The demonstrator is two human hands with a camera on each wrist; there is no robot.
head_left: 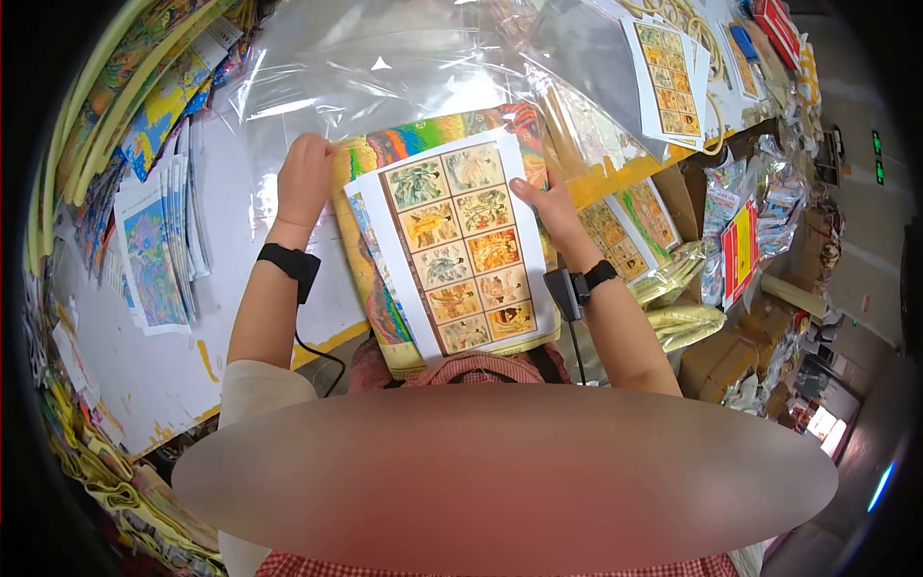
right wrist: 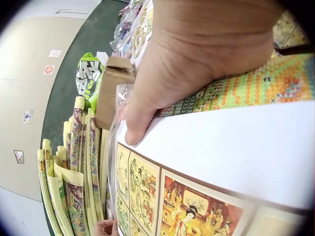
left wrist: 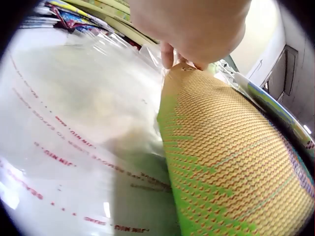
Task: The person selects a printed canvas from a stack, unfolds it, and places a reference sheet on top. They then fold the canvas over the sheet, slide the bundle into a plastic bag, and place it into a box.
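Lying between hands (head_left: 306, 185) (head_left: 550, 210): sheet (head_left: 461, 252) (right thumb (right wrist: 138, 127) atop).

The right grip (head_left: 553, 213) pinches a printed sheet (head_left: 467, 252) against patterned canvas (head_left: 415, 140).

Pretty busy room tbh. A white table (head_left: 226, 226) is streaked with yellow along its edge. 4 small sheets (right wrist: 48, 70) are stuck on a pale wall (right wrist: 24, 83), which is bordered by a dark green strip (right wrist: 61, 96), floor or paint can't be told. Green lit digits (head_left: 877, 157) are seen far right, and a bluish-white light (head_left: 881, 487) is spotted lower down.
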